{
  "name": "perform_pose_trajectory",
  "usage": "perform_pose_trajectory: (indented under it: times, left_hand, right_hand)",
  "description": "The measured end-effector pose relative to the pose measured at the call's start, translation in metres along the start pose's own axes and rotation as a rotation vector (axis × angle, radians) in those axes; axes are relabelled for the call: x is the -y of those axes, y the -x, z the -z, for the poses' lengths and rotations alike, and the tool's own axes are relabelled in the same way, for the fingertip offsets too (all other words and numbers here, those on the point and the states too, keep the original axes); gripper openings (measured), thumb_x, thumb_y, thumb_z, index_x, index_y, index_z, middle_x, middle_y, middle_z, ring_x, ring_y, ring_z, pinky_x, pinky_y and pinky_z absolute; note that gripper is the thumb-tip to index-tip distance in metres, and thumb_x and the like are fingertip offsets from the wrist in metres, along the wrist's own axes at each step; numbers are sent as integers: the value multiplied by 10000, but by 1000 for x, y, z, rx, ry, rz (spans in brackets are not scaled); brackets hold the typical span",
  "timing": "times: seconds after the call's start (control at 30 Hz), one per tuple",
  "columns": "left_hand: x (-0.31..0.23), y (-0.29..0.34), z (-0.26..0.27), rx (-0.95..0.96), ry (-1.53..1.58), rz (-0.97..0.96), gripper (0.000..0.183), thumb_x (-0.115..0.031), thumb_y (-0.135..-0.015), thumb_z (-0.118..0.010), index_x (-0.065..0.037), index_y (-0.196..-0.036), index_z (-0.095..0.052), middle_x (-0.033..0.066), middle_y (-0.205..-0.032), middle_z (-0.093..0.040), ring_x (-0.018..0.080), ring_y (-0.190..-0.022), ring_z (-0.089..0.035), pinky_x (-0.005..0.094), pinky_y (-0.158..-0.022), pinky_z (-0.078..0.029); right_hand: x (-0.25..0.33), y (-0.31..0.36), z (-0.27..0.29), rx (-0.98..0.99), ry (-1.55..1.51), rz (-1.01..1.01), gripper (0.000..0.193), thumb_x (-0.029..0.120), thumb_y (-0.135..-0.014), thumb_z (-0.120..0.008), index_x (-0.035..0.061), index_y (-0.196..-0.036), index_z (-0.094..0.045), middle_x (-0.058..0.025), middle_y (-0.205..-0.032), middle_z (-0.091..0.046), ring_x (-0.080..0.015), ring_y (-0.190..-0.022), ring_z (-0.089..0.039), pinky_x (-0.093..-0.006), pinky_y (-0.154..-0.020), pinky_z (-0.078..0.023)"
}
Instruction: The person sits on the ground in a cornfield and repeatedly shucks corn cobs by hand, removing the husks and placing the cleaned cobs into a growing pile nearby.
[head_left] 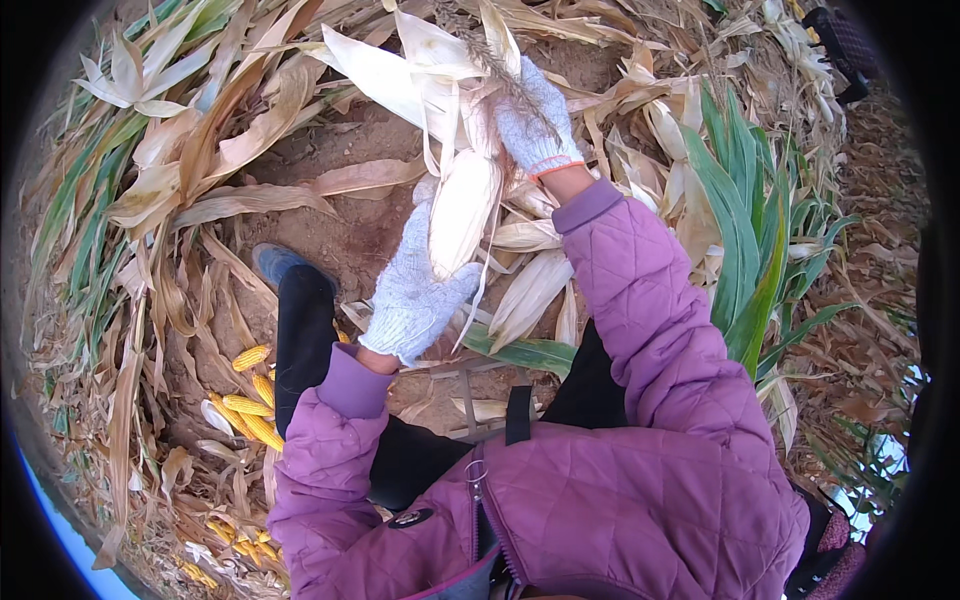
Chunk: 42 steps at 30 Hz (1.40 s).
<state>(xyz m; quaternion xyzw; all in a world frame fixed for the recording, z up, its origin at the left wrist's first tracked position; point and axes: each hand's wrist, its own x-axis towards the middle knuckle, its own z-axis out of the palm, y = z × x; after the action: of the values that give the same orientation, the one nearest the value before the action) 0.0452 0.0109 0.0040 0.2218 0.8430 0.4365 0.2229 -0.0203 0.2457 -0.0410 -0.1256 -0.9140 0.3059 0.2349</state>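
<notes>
In front of me is an ear of corn [466,210] in pale, dry husk, tilted with its far end spread into loose husk leaves [400,82]. My left hand [412,290], in a whitish knitted glove, is closed around the near part of the ear from the left, its thumb near the lower end. Higher up, my right hand [538,122], gloved alike with an orange cuff edge, grips the husk at the ear's far end. A dry tassel stalk [495,62] crosses over it, and its fingertips are partly hidden. No bare kernels show on this ear.
Husked yellow cobs [248,405] lie on the ground left of my knee, with more cobs [240,540] further down. Husk-covered ears [535,295] lie just right of the held one. Green leaves [745,220] stand at the right, and dry stalks [215,150] are heaped at the left.
</notes>
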Motion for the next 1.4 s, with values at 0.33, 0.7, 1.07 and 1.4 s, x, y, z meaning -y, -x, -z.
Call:
perform_pose_trajectory:
  times: [0.33, 0.7, 1.07, 1.4]
  left_hand:
    - [24, -2, 5, 8, 1546, 376, 424, -312, -989, -520, -49, -1322, -496, 116, -1069, -657, 235, -929, -671, 338, -783, -576]
    - [48, -23, 9, -209, 1557, 218, 329, -274, -994, -489, -72, -1248, -540, 87, -1129, -621, 217, -1023, -630, 366, -873, -535]
    - [39, -37, 7, -237, 1088, 249, 400, -104, -907, -610, -77, -1286, -485, 89, -1083, -611, 190, -954, -634, 342, -808, -554]
    - [27, -33, 17, 34, 1081, 279, 738, -102, -829, -668, -20, -1470, -311, 104, -1278, -530, 167, -1090, -556, 280, -898, -479]
  right_hand:
    - [2, -6, 2, -4, -825, -575, 286, 310, -966, -602, 71, -1121, -634, -8, -938, -635, -98, -819, -570, -262, -737, -468]
    - [78, 64, 3, 933, -655, -73, 730, 422, -859, -657, 14, -1408, -401, -225, -1340, -520, -334, -1267, -496, -390, -1063, -384]
    - [65, 69, -2, 720, -357, -31, 417, 167, -831, -565, 51, -1227, -502, -268, -1076, -589, -434, -1010, -601, -456, -856, -493]
    - [76, 55, 7, 530, -1045, -643, 396, 34, -858, -489, -40, -1238, -574, -78, -1130, -622, -171, -1001, -587, -279, -866, -485]
